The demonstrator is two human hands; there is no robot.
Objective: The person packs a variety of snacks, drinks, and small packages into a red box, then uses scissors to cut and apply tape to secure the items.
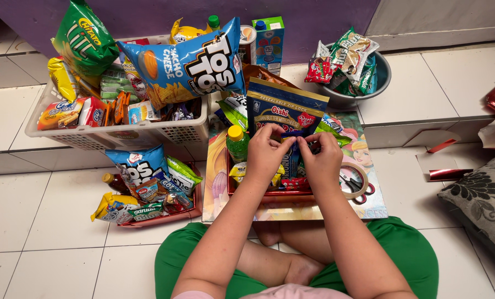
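Both hands (294, 155) at dark blue gold-trimmed pouch (285, 108), upright.

White tiled floor (48, 221) carries everything. Directly on it: white plastic basket (120, 135) of snack packets, upper left; red tray (164, 218) of packets just in front of it; printed gift-wrap sheet (369, 205) at centre, a second red tray (280, 195) on top; grey metal bowl (383, 77) of sachets, upper right; patterned cushion (480, 199), right edge.
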